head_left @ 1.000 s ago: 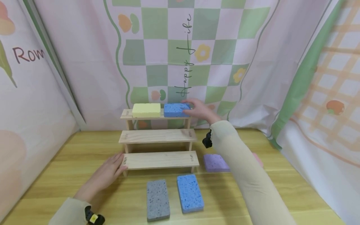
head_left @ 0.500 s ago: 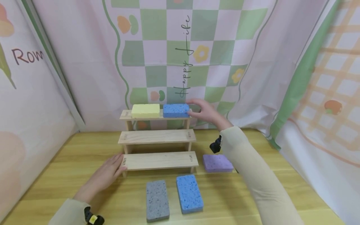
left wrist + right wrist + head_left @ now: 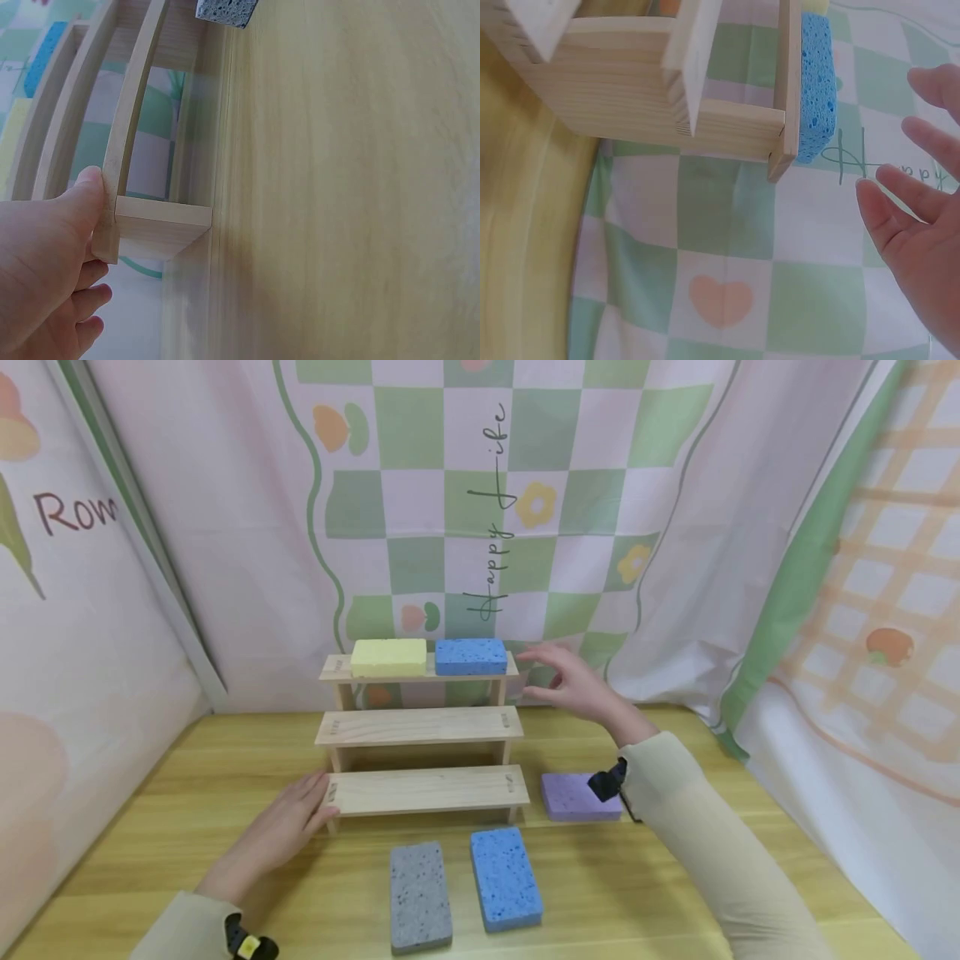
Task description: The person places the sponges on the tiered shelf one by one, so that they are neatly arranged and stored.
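A three-step wooden stand holds a yellow sponge and a blue sponge side by side on its top step. My left hand grips the left end of the lowest step; in the left wrist view the thumb lies on one face of the board and fingers curl at the other. My right hand hovers to the right of the top step, fingers apart and holding nothing. In the right wrist view a gap separates it from the blue sponge.
A grey sponge and a second blue sponge lie on the wood-grain table before the stand. To the stand's right is a purple sponge, partly covered by the right wrist's camera. A patterned curtain hangs behind.
My right hand has let go of the blue sponge on the top step and moved right and slightly down. The sponge stays put, and my left hand keeps its place. A pink sponge's edge is now hidden.
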Motion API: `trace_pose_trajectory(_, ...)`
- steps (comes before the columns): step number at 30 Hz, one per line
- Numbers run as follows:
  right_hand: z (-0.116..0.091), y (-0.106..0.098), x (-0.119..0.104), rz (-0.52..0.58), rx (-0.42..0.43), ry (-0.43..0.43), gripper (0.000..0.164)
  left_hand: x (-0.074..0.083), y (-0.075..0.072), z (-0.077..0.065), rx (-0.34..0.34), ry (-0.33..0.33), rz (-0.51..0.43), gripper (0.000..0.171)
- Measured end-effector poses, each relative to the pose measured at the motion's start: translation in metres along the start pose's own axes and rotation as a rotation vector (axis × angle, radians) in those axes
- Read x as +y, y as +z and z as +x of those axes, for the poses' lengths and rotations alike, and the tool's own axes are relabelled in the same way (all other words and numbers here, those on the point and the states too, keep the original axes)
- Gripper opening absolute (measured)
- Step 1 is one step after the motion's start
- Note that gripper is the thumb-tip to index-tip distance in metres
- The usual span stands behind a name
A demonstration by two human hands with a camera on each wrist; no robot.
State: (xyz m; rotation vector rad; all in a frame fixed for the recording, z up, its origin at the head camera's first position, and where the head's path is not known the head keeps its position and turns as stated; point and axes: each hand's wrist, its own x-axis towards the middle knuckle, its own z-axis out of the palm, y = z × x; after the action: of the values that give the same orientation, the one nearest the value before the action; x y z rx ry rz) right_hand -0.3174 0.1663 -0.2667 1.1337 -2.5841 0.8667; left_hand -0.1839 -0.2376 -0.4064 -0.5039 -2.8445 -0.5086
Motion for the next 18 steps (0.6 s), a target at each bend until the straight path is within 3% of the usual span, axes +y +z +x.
trace_pose_trajectory(8, -0.032, 0.005, 0.001, 0.012, 0.001, -0.037, 0.05, 0.0, 0.0, -0.001, 0.002, 0.003, 0.0, 0.057)
trace_pose_trajectory(18, -0.076, 0.021, 0.012, 0.061, -0.072, 0.075, 0.052, 0.0, 0.001, -0.001, 0.008, 0.011, -0.002, 0.057)
